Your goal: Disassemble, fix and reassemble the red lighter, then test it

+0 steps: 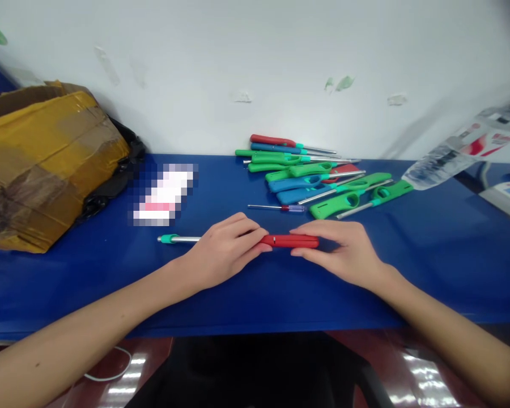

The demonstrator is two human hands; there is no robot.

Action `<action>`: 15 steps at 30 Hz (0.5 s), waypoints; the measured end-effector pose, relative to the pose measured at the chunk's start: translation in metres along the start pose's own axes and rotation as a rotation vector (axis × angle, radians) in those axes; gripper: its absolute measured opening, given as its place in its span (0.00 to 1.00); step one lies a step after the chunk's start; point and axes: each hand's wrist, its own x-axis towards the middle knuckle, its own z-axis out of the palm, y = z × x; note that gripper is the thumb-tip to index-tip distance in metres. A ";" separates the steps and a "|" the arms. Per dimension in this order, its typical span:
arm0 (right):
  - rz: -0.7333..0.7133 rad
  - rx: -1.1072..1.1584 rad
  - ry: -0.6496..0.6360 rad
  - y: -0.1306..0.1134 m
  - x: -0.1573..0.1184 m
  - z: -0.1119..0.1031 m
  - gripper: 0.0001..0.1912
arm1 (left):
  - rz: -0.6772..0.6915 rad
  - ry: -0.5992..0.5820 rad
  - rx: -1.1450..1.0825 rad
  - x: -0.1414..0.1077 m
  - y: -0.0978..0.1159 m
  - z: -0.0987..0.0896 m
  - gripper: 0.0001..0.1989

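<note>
left hand (232, 249) wraps round the middle of the red lighter (296, 242), right hand (344, 249) pinches its far red end between thumb and fingers, and the whole thing lies level between them near the front of the blue table (255, 306)! its metal tube (187, 239) pokes out past the left hand, teal tip (168, 239) pointing left, and just beyond the hands sits a screwdriver (276, 208), flat on the blue. behind that, a jumble of green, blue and red lighters (310, 170) near the wall (204, 73), bottle (454, 150) to the right, taped box (55, 164) away to the left!
</note>
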 end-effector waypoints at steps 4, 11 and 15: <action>-0.011 0.023 0.008 0.000 -0.002 0.000 0.11 | 0.013 -0.012 0.000 0.001 0.000 -0.001 0.10; -0.093 -0.028 0.043 -0.004 -0.001 0.008 0.10 | -0.005 -0.072 0.070 0.003 0.001 -0.003 0.13; -0.124 -0.017 0.009 -0.003 0.002 0.006 0.14 | 0.003 -0.062 0.051 0.003 0.001 -0.004 0.12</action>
